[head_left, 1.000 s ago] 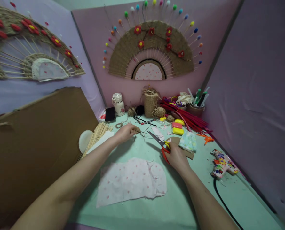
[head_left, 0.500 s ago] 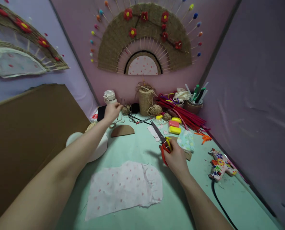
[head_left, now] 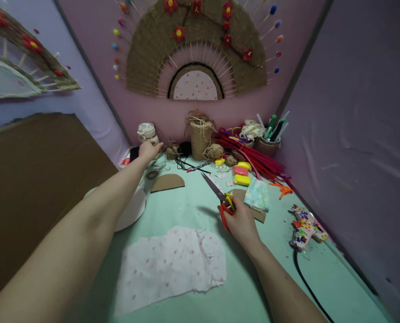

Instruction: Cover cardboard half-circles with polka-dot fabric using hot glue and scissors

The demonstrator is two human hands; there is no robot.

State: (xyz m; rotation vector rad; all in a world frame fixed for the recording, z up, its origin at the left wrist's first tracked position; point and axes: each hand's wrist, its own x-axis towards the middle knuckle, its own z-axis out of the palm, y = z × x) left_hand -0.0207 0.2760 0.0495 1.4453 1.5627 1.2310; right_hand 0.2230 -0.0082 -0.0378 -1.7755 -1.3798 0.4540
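Note:
My right hand (head_left: 243, 224) grips a pair of scissors (head_left: 216, 188) by its red and yellow handles. The blades point away from me and lie nearly together above the table. My left hand (head_left: 148, 151) is stretched out to the back left, just in front of the white-lidded bottle (head_left: 147, 131) and left of the small twine ball (head_left: 172, 151). Its fingers are pressed together; what they hold, if anything, is too small to make out. Between my arms a white fabric piece with pink dots (head_left: 169, 264) lies flat, slightly wrinkled at its right end. A cardboard half-circle (head_left: 168, 183) rests behind it.
A hot glue gun (head_left: 305, 228) with a black cord lies at the right. At the back stand a twine spool (head_left: 200, 139), red pipe cleaners (head_left: 253, 154) and a pen pot (head_left: 269, 144). Folded green floral cloth (head_left: 257, 194) sits near my right hand. Brown cardboard (head_left: 41, 179) leans left.
The whole view has shifted slightly, moving things left and up in the picture. My left hand has moved a little farther toward the bottle. My right hand still holds the scissors.

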